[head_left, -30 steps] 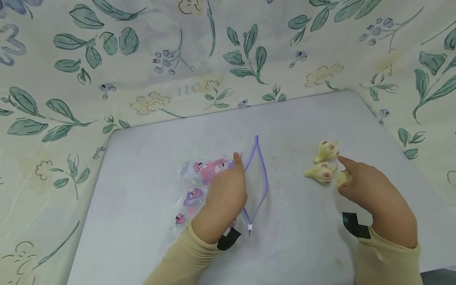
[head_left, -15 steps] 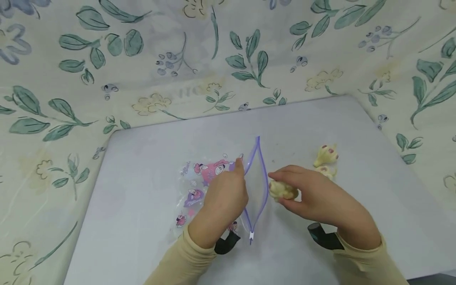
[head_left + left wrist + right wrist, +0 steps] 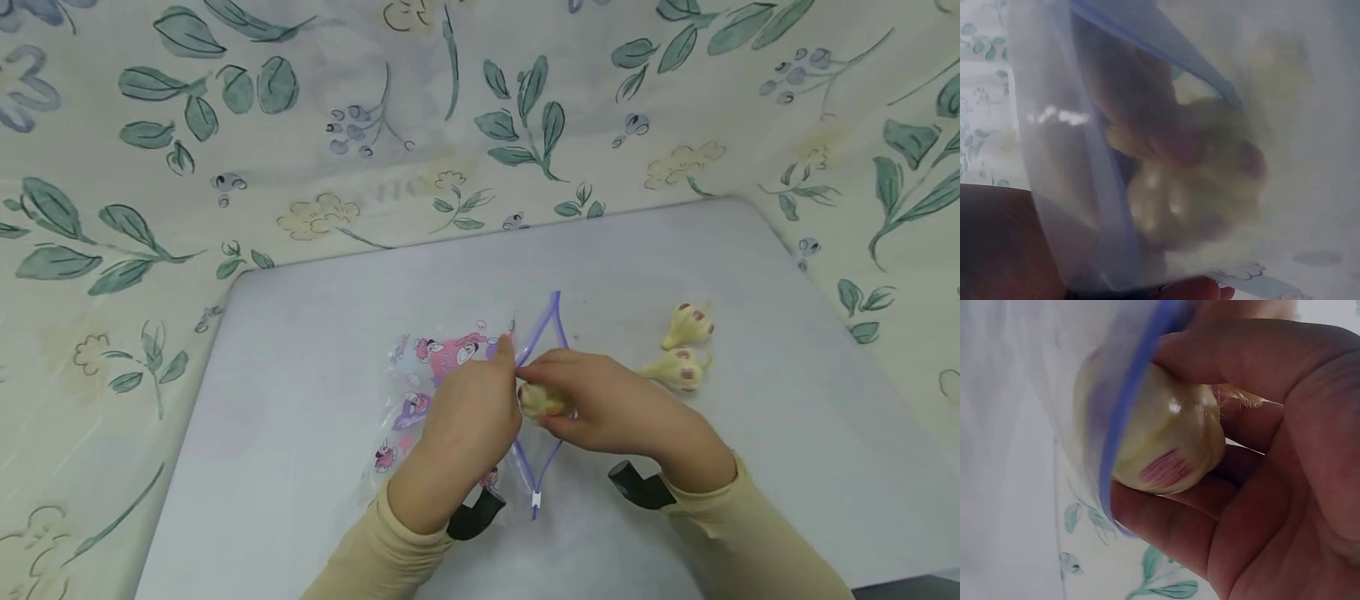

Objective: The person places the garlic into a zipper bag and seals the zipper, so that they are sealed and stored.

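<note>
At the mouth of a clear zip bag (image 3: 414,408) printed with pink and purple cartoons, my right hand (image 3: 637,400) holds a pale yellow garlic bulb (image 3: 545,402) with reddish patches. In the right wrist view, thumb and fingers curl round the garlic bulb (image 3: 1179,434), and the bag's blue-purple zip edge (image 3: 1127,406) crosses in front of its far part. Through the cloudy plastic, the left wrist view shows the garlic bulb (image 3: 1204,194). My left hand (image 3: 474,412) grips the bag beside its spread mouth; its gripping fingertips are hidden in the head view.
Two more garlic bulbs lie to the right on the white table (image 3: 300,350), a far one (image 3: 688,325) and a near one (image 3: 678,368). A white zip slider (image 3: 536,500) sits at the mouth's near end. Floral cloth (image 3: 420,167) hangs behind the table.
My right hand has picked up a garlic bulb beside the other two and carried it left to the bag's mouth. My left hand stays nearly in place on the bag.
</note>
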Motion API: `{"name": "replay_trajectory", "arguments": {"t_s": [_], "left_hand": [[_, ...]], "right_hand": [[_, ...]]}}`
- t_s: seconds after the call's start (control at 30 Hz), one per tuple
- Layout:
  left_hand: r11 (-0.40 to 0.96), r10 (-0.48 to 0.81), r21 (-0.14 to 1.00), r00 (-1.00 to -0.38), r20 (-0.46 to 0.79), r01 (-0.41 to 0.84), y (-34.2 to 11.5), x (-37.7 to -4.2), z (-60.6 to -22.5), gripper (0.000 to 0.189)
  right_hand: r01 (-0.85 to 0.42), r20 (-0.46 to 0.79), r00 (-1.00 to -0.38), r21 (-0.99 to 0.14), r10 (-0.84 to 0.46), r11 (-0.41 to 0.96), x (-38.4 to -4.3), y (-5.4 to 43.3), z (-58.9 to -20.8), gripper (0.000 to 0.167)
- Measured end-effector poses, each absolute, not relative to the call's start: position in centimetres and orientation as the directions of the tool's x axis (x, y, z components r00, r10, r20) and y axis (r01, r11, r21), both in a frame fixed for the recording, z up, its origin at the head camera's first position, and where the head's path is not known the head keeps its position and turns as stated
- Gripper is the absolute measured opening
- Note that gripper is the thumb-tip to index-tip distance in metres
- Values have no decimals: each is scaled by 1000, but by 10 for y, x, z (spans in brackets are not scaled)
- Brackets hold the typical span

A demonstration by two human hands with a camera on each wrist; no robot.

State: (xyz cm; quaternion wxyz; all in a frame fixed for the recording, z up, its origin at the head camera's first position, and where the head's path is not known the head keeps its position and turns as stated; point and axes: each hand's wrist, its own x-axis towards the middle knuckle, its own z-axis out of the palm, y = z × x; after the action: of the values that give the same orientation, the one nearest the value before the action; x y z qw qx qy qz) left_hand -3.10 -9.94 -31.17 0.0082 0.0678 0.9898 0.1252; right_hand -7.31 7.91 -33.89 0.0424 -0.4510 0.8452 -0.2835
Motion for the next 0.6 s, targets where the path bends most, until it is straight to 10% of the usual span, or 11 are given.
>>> {"name": "replay_trajectory", "arguments": {"t_s": [0.6], "left_hand": [[991,-6,132,-998,58,2,-103,-25,-297,51]], "right_hand": [[-680,-53,-616,-468,-786,564,-93,44,-351,46]]}}
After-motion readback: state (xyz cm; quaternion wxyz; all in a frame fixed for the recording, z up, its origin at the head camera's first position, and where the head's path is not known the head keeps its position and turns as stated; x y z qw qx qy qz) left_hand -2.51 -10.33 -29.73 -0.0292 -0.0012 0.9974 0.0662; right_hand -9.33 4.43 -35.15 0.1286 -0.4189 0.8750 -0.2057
